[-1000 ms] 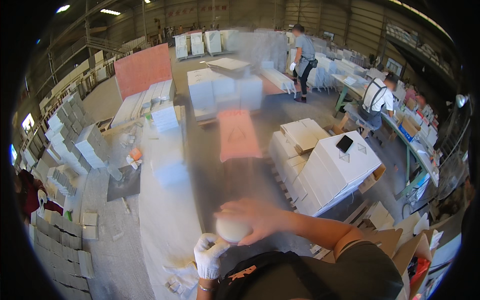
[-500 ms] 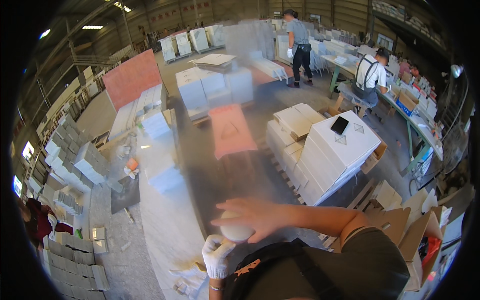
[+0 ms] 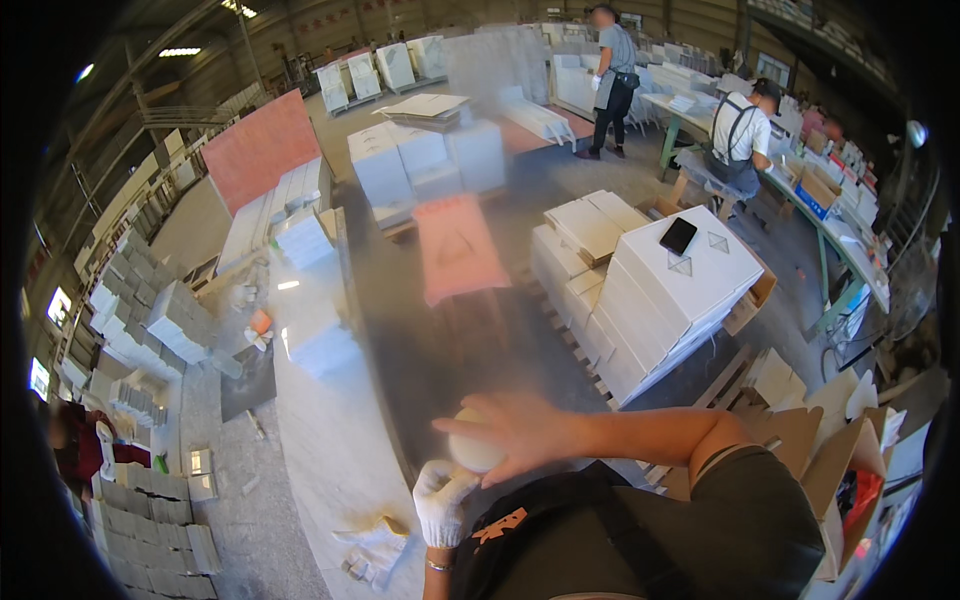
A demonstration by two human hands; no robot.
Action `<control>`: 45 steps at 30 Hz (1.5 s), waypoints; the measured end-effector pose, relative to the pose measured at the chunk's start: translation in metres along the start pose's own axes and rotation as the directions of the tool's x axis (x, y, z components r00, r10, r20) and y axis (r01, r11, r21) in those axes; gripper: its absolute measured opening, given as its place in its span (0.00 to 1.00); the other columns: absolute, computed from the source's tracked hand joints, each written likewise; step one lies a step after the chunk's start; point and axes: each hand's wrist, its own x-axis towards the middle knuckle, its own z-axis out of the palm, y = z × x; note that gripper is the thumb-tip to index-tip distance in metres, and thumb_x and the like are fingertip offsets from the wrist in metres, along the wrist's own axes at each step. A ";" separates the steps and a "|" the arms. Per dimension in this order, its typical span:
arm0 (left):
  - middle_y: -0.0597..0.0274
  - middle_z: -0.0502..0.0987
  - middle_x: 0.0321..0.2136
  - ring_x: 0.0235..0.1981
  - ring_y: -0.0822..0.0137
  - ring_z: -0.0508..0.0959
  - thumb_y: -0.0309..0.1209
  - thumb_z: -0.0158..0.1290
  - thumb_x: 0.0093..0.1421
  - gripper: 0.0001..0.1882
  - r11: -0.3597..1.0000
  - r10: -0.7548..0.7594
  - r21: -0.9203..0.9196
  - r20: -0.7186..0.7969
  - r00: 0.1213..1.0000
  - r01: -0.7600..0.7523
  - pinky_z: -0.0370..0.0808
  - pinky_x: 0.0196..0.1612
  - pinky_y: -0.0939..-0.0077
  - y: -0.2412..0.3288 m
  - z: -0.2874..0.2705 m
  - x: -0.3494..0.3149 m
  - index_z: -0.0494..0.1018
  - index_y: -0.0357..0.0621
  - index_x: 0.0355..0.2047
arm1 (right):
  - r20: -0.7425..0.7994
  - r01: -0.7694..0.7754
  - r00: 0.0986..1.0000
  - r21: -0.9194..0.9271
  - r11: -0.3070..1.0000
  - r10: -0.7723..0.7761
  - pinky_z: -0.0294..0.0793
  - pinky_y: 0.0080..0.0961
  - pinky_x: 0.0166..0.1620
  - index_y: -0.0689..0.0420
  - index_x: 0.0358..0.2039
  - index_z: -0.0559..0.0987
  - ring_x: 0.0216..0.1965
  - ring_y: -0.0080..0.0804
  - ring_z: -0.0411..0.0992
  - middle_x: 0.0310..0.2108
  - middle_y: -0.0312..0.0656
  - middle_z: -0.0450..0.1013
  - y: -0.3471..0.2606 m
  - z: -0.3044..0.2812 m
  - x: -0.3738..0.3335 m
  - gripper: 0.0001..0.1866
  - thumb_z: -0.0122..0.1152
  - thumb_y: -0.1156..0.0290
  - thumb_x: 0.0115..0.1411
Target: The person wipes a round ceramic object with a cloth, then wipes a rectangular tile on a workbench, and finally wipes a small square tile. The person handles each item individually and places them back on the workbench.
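Note:
A round, cream-coloured object [image 3: 476,450] is held close in front of my body. My bare right hand [image 3: 520,430] has its fingers spread over and around it; what kind of thing it is I cannot make out. My left hand [image 3: 440,497], in a white knit glove, is closed with bent fingers against the near left edge of the round object. Whether it grips that edge or something small is hidden. To its left, white cloth gloves [image 3: 375,545] lie on a long pale stone slab [image 3: 340,450].
Ahead is a pink sack [image 3: 460,250]. On the right, a pallet of stacked white boxes [image 3: 665,300] carries a black phone [image 3: 678,236]; open cardboard boxes [image 3: 840,470] stand nearer. One person stands far off, another sits at a green-legged bench [image 3: 820,235]. Stacked tiles [image 3: 150,530] line the left.
Both hands and the round object have shifted slightly right in the view, still together. The far standing person has turned and moved a little. The view itself has tilted slightly.

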 end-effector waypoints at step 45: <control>0.64 0.77 0.22 0.19 0.76 0.72 0.21 0.67 0.50 0.12 0.997 0.046 -0.059 -0.203 0.978 -0.059 0.67 0.22 0.82 -0.018 0.046 0.014 0.74 0.39 0.31 | 0.097 -0.650 0.713 0.464 0.602 0.695 0.76 0.26 0.25 0.57 0.73 0.61 0.29 0.26 0.77 0.34 0.41 0.78 0.374 -0.134 0.007 0.46 0.68 0.70 0.54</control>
